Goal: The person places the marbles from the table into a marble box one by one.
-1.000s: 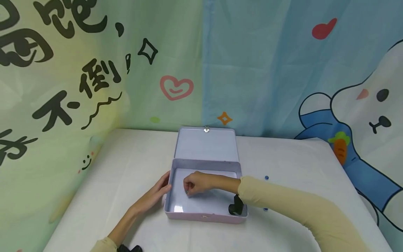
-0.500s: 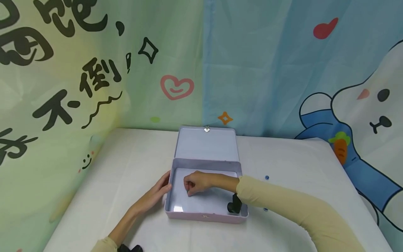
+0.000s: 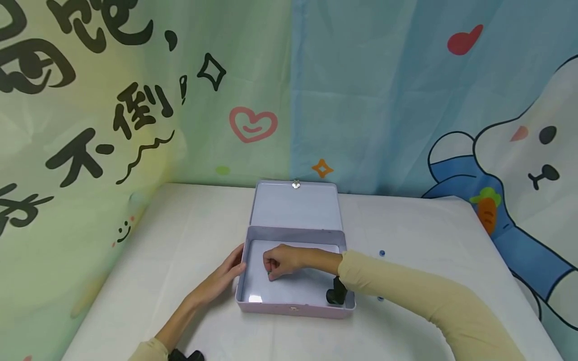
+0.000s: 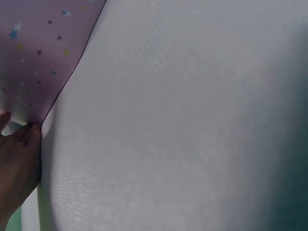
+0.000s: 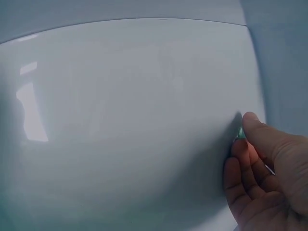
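Note:
A lilac tin box [image 3: 291,310] lies on the table with its lid [image 3: 295,205] folded back. Stars decorate its outer wall in the left wrist view. My left hand [image 3: 227,274] rests against the box's left side, fingers extended along the wall. Inside the box, over the left part of its pale floor, my right hand [image 3: 283,261] pinches a small shiny green piece [image 5: 241,133] between thumb and fingers. Most of that piece is hidden by the fingertips, which sit low over the floor, close to a side wall in the right wrist view.
Two small blue round pieces [image 3: 382,253] lie on the white table [image 3: 203,210] right of the box, one of them close to the right sleeve [image 3: 415,291]. Behind the table hangs a printed curtain [image 3: 352,100]. A black wrist mount [image 3: 336,292] hangs over the box's front right corner.
Both hands stay almost where they were. The right forearm has shifted very slightly to the left, and a bit of green now shows at the right fingertips.

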The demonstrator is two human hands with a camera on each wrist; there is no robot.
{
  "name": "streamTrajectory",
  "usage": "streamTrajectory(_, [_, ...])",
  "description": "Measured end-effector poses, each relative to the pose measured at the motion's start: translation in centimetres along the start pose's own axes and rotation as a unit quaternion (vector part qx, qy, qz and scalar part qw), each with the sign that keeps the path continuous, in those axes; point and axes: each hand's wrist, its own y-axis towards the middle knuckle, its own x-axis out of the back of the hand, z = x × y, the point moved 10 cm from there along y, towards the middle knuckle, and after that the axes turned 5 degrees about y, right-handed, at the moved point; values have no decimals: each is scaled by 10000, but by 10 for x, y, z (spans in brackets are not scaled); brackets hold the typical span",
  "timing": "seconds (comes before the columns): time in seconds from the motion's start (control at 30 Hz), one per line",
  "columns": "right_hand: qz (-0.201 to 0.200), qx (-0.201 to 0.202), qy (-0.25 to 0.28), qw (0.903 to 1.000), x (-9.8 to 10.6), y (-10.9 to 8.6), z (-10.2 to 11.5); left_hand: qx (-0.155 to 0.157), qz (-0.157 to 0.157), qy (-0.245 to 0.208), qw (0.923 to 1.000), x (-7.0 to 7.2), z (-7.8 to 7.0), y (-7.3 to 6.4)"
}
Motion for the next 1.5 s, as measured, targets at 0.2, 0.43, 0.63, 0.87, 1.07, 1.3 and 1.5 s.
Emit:
streamTrajectory(0.2, [26, 88, 40, 9999, -1, -1, 3, 63, -47, 1, 10000, 0, 2, -1])
streamTrajectory(0.43, [61, -31, -59, 10000, 2, -3, 4, 77, -101, 3, 9999, 1, 2, -1])
streamTrajectory(0.63, [183, -323, -155, 9992, 5, -10, -2, 131, -85, 21, 9999, -1, 1, 0])
streamTrajectory(0.87, [33, -78, 56, 9999, 21, -27, 1, 110, -143, 26, 9998, 0, 1, 0])
streamTrajectory(1.07, [-282, 244, 76, 9993, 42, -49, 7, 75, -133, 63, 9999, 0, 0, 1])
streamTrajectory(1.3, [-620, 283, 1237, 9900, 71, -88, 12, 111, -202, 50, 9997, 0, 2, 0])
streamTrajectory(1.5, [-1190, 197, 2017, 9720, 94, -138, 0, 98, -178, 98, 9997, -3, 1, 1])
